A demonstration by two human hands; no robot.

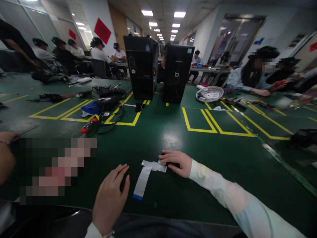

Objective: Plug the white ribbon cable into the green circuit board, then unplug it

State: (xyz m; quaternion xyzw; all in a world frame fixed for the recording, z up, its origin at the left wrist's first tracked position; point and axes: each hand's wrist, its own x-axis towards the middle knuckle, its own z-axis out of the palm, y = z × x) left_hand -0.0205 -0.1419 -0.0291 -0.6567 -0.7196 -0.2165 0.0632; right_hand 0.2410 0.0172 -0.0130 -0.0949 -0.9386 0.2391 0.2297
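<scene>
A flat white ribbon cable [142, 181] lies folded on the green tabletop in front of me. One leg of it points toward me and ends in a blue strip; the other part runs off to the right. My right hand [178, 162] rests at that right end, its fingers stretched out over the cable and the thumb apart from them. Just left of the cable, my left hand [112, 190] is on or close above the table, fingers extended, holding nothing and apart from the cable.
Two black computer towers [140, 66] stand ahead. A red-and-black screwdriver handle [89, 125] lies left beside a black and blue item with wires [106, 105]. A white basket [209, 94] sits to the right. Another person's arm [6, 162] reaches in at left; several people sit beyond.
</scene>
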